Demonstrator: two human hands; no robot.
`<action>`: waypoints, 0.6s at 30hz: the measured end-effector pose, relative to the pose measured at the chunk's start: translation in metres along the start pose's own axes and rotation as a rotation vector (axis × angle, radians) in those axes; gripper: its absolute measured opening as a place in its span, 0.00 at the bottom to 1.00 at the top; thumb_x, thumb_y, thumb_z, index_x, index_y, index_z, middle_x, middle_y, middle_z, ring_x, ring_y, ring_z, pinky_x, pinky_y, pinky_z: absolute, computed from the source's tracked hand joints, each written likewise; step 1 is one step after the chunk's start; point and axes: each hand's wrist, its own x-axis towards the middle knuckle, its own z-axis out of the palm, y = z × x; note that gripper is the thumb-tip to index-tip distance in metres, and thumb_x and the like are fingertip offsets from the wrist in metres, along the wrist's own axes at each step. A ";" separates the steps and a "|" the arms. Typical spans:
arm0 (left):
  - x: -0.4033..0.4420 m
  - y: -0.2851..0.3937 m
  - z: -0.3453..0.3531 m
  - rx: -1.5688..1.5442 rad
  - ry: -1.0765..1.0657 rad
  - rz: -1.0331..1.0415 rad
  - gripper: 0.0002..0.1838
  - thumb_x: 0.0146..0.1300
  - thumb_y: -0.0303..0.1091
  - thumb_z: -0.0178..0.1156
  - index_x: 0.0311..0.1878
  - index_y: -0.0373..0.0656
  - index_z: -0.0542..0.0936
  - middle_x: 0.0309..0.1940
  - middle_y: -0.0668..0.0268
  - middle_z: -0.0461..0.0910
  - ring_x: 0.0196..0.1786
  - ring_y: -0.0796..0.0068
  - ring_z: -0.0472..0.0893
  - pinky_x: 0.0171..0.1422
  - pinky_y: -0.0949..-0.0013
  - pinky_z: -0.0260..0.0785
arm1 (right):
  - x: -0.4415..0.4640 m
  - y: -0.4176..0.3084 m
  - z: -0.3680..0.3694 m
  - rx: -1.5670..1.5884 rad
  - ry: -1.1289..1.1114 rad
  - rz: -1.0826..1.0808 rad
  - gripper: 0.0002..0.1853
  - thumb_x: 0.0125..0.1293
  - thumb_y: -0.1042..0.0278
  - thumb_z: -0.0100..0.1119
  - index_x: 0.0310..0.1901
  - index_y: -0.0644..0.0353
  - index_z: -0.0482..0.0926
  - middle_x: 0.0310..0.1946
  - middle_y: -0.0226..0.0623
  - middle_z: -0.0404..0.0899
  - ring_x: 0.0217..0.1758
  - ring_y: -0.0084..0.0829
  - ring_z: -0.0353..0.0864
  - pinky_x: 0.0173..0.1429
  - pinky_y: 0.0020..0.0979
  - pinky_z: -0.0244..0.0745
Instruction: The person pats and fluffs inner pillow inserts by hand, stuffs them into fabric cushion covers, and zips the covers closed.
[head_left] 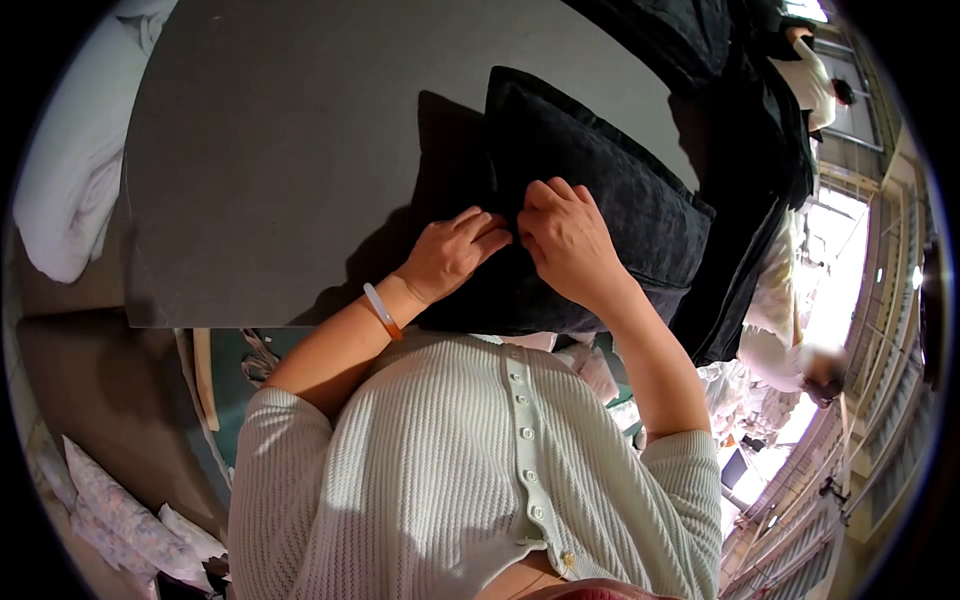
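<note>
Fingers (545, 194) pinched on black cushion (625, 185)

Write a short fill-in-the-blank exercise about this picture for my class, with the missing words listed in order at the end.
1. The left hand and the right hand are both at the edge of a cushion whose colour is ____.
2. A bangle circles the person's ____ wrist.
3. The person's pale ribbed top has a row of ____ down the front.

Missing words: black; left; buttons.
</note>
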 end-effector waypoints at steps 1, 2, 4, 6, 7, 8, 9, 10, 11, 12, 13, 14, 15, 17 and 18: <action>0.001 -0.002 -0.002 0.000 0.001 0.002 0.04 0.60 0.27 0.65 0.39 0.44 0.82 0.35 0.71 0.80 0.40 0.73 0.80 0.35 0.72 0.80 | 0.000 0.002 0.001 0.005 0.022 -0.003 0.02 0.52 0.74 0.64 0.29 0.57 0.83 0.36 0.30 0.72 0.47 0.32 0.71 0.51 0.32 0.65; 0.003 -0.003 -0.005 0.010 -0.043 0.051 0.05 0.57 0.26 0.66 0.38 0.43 0.83 0.34 0.69 0.81 0.39 0.72 0.81 0.35 0.71 0.79 | -0.001 0.003 0.002 0.009 0.043 -0.005 0.01 0.52 0.74 0.64 0.28 0.57 0.83 0.36 0.30 0.73 0.46 0.32 0.71 0.51 0.32 0.65; 0.006 -0.007 -0.007 0.019 -0.083 0.096 0.07 0.54 0.26 0.68 0.37 0.43 0.84 0.33 0.68 0.82 0.38 0.71 0.81 0.36 0.71 0.78 | -0.008 0.007 0.003 0.041 0.046 -0.033 0.00 0.53 0.73 0.64 0.28 0.57 0.83 0.36 0.29 0.73 0.46 0.31 0.71 0.51 0.32 0.65; 0.009 -0.013 -0.009 0.012 -0.111 0.181 0.05 0.55 0.28 0.68 0.36 0.43 0.84 0.31 0.69 0.81 0.36 0.72 0.80 0.36 0.71 0.78 | -0.009 0.009 0.005 0.073 0.049 -0.070 0.00 0.53 0.73 0.65 0.27 0.57 0.83 0.36 0.28 0.74 0.47 0.31 0.71 0.51 0.32 0.65; 0.009 -0.015 -0.010 0.016 -0.107 0.180 0.05 0.55 0.28 0.68 0.36 0.43 0.84 0.31 0.69 0.81 0.36 0.72 0.80 0.36 0.71 0.78 | -0.009 0.009 0.006 0.050 0.049 -0.088 0.00 0.52 0.72 0.64 0.27 0.56 0.83 0.36 0.27 0.74 0.47 0.30 0.71 0.50 0.31 0.65; 0.010 -0.016 -0.008 0.008 -0.084 0.153 0.05 0.55 0.28 0.68 0.36 0.43 0.83 0.32 0.69 0.81 0.36 0.71 0.80 0.36 0.70 0.78 | -0.009 0.010 0.006 0.028 0.048 -0.105 0.01 0.52 0.72 0.64 0.26 0.55 0.83 0.36 0.26 0.75 0.47 0.29 0.71 0.50 0.31 0.65; 0.010 -0.017 -0.006 -0.001 -0.062 0.127 0.06 0.54 0.28 0.69 0.35 0.43 0.83 0.33 0.68 0.80 0.36 0.69 0.79 0.37 0.69 0.78 | -0.008 0.010 0.006 0.027 0.049 -0.106 0.01 0.52 0.72 0.64 0.26 0.55 0.83 0.36 0.26 0.75 0.47 0.29 0.71 0.50 0.31 0.65; 0.010 -0.017 -0.003 -0.001 -0.062 0.128 0.06 0.54 0.28 0.69 0.35 0.43 0.83 0.33 0.68 0.80 0.36 0.69 0.79 0.37 0.69 0.78 | -0.006 0.009 0.007 -0.040 0.023 -0.120 0.02 0.50 0.72 0.63 0.26 0.54 0.83 0.37 0.26 0.75 0.47 0.29 0.71 0.50 0.31 0.65; 0.008 -0.015 -0.001 -0.042 -0.047 0.035 0.07 0.53 0.28 0.69 0.35 0.42 0.82 0.34 0.67 0.80 0.37 0.68 0.79 0.38 0.68 0.78 | -0.005 0.008 0.009 -0.106 -0.003 -0.132 0.03 0.49 0.72 0.63 0.26 0.53 0.84 0.37 0.26 0.75 0.47 0.29 0.71 0.50 0.30 0.65; 0.008 -0.014 0.001 -0.083 -0.034 -0.058 0.08 0.51 0.28 0.70 0.34 0.42 0.82 0.35 0.66 0.79 0.38 0.67 0.79 0.39 0.67 0.78 | -0.003 0.005 0.013 -0.177 0.004 -0.123 0.03 0.48 0.71 0.61 0.25 0.52 0.83 0.37 0.26 0.75 0.47 0.29 0.71 0.50 0.30 0.65; 0.008 -0.015 0.003 -0.083 -0.035 -0.058 0.08 0.51 0.28 0.70 0.34 0.42 0.82 0.35 0.66 0.79 0.38 0.67 0.79 0.39 0.67 0.78 | -0.003 0.004 0.014 -0.176 0.004 -0.122 0.03 0.48 0.71 0.61 0.25 0.52 0.83 0.37 0.26 0.75 0.47 0.29 0.71 0.50 0.30 0.65; 0.008 -0.016 0.003 -0.056 -0.020 -0.011 0.09 0.50 0.28 0.71 0.34 0.41 0.81 0.36 0.66 0.78 0.38 0.66 0.79 0.40 0.67 0.77 | -0.003 0.001 0.015 -0.253 0.011 -0.085 0.02 0.49 0.70 0.61 0.25 0.52 0.82 0.36 0.26 0.75 0.46 0.29 0.71 0.50 0.29 0.65; 0.008 -0.017 0.004 -0.028 -0.005 0.033 0.10 0.48 0.27 0.71 0.34 0.41 0.81 0.37 0.65 0.77 0.39 0.65 0.79 0.41 0.66 0.77 | -0.003 -0.001 0.016 -0.329 0.016 -0.049 0.01 0.49 0.69 0.61 0.24 0.52 0.81 0.35 0.26 0.74 0.46 0.28 0.71 0.50 0.29 0.65; 0.010 -0.018 0.005 -0.034 -0.009 0.055 0.10 0.48 0.26 0.71 0.34 0.40 0.81 0.37 0.65 0.77 0.39 0.65 0.79 0.41 0.66 0.77 | -0.001 -0.002 0.016 -0.352 0.020 -0.030 0.01 0.49 0.69 0.61 0.24 0.51 0.81 0.35 0.27 0.74 0.46 0.28 0.71 0.50 0.29 0.65; 0.010 -0.017 0.004 -0.044 -0.016 0.081 0.10 0.48 0.25 0.71 0.34 0.39 0.81 0.37 0.64 0.77 0.39 0.65 0.79 0.42 0.66 0.76 | -0.001 -0.003 0.016 -0.375 0.025 -0.004 0.01 0.50 0.68 0.61 0.25 0.51 0.80 0.34 0.27 0.74 0.45 0.29 0.71 0.50 0.29 0.65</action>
